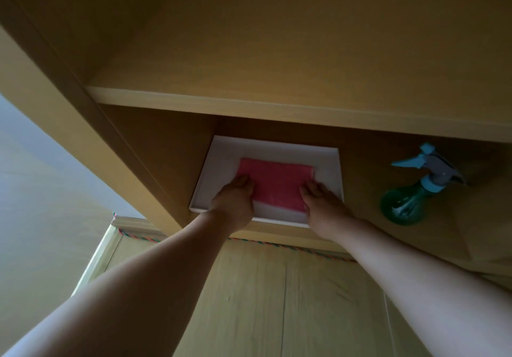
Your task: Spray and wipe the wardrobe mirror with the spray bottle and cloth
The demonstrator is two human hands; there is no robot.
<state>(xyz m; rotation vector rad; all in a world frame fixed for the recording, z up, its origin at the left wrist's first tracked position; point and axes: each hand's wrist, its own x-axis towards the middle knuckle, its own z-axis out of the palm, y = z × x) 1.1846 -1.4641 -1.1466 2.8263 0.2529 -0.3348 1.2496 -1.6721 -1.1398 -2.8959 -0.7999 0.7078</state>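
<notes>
Pretty dim shot, so details are murky. Biggest thing is the wooden wardrobe [249,52], filling most of the view, with a shelf board [277,107] crossing the middle; the top and right side run out of frame. Down at 6 o'clock there's pale wood floor [277,301], and at 9 o'clock a light wall [33,163].

In the lower compartment sits a white tray [221,157], near centre, its front edge partly covered by both wrists. A folded pink cloth [274,185] lies flat in it.

The left hand [235,199] rests on the cloth's 9 o'clock edge and the right hand [318,199] on its 3 o'clock edge. Fingers look fairly flat and close together, laid on the fabric, though the fingertips are too shadowy to say if they pinch it.

The green spray bottle [404,201] with a blue trigger head stands at 3 o'clock, well apart from the tray, untouched.
</notes>
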